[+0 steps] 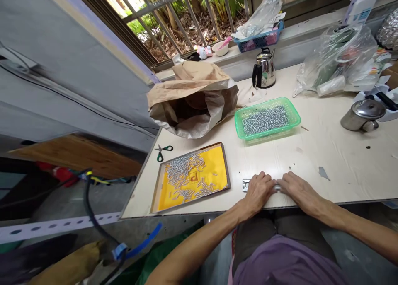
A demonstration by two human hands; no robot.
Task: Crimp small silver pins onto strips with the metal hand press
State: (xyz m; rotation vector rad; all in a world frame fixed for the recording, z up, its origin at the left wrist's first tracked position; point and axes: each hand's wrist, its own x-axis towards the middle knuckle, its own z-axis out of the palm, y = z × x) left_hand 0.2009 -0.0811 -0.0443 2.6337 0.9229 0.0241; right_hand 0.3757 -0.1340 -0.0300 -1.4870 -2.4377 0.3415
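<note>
Near the table's front edge, my left hand (260, 189) is closed over a flat metal plate with cut-outs (245, 185). Its left end sticks out past my fingers, and a little shiny metal shows between my two hands. Close beside it, my right hand (295, 189) has its fingers curled together at the right end; what they pinch is hidden. To the left lies a shallow tray with a yellow lining (219, 163), bearing many small metal pins (182, 169). Behind my hands stands a green plastic basket (267, 134) holding more short metal pins (265, 120).
Green-handled scissors (160, 153) lie left of the tray. An open brown paper bag (192, 98) stands behind it. A steel kettle (265, 69) is at the back, with a lidded metal mug (362, 115) and a clear plastic bag (338, 61) at the right. The table edge (192, 213) runs before my lap.
</note>
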